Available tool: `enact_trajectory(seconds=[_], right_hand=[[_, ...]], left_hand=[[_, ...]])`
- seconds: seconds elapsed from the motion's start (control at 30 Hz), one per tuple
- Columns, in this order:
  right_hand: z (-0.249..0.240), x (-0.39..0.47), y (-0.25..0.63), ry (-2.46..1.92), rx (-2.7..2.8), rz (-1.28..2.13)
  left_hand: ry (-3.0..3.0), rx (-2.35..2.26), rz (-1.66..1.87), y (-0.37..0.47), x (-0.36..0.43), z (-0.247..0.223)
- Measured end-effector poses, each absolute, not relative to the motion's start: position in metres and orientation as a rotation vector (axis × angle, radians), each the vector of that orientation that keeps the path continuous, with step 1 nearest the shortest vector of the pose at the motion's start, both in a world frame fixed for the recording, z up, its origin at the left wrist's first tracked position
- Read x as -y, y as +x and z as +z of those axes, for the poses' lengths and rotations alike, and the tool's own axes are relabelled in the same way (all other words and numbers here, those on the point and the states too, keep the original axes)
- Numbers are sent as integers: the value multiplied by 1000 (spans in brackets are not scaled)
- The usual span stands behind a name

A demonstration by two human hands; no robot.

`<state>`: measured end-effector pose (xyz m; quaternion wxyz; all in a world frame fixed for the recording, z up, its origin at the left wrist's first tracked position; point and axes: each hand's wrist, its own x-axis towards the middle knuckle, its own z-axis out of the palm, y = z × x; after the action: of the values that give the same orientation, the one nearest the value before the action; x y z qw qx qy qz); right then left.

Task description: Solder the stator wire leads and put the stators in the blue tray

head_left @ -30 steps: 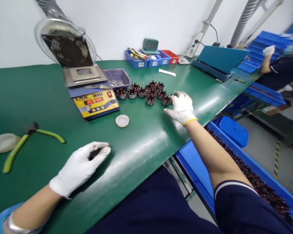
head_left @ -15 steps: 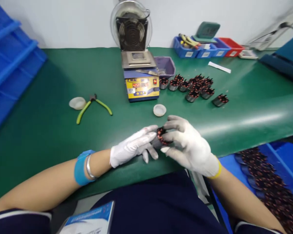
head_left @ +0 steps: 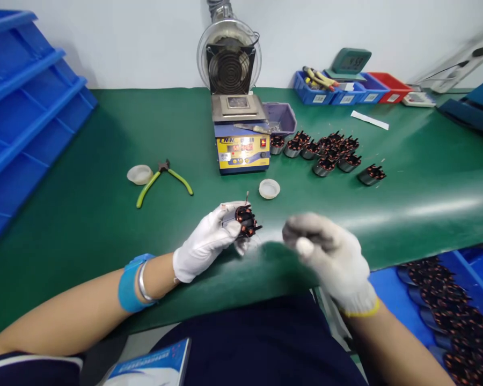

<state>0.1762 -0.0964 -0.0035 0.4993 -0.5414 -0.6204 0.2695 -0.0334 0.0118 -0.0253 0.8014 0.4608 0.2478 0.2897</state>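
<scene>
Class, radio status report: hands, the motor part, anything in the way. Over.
Left hand holds motor part, wound end facing right. Right hand apart from it, blurred, grip unclear. Small white dish beyond, seemingly not in the way.

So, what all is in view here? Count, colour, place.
Table: 1, green, centre
Machine: 1, yellow-blue, table's back
Fan: 1, black, above machine
Hose: 1, grey, top
Held coil: 1, black-copper, centre
Loose coils: about twelve, black-copper, right of machine
Tray: 1, blue, lower right
Tray coils: many, black-copper, inside tray
Tray stack: 1, blue, left edge
Pliers: 1, green-handled, left of machine
Dishes: 2, whitish, beside pliers, before machine
Tub: 1, purple, right of machine
Bins: 4, three blue, one red, along wall
Clock: 1, green, over bins
Paper strip: 1, white, right rear
Wristband: 1, blue, left arm
Left hand: 1, white-gloved, holding coil
Right hand: 1, white-gloved, apart from coil
</scene>
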Motion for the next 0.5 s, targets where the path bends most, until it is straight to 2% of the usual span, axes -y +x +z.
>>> enact_trajectory(seconds=[0.07,0.2,0.27,0.37,0.5], right_hand=[[-1,76,179,-1394,1352,763],[3,42,171,-1335,1423,1087],[8,36,166,-1335,1536,1060],[22,41,164,-1364,1795,626],[53,56,159,-1268,2120,-111]], left_hand=[[933,-461,568,-36,-10,-25],[930,-380,500,-39,-5,-27],[944,-378,444,-38,-3,-26],[908,-405,433,-37,-5,-16],[741,-479,734,-36,-18,-3]])
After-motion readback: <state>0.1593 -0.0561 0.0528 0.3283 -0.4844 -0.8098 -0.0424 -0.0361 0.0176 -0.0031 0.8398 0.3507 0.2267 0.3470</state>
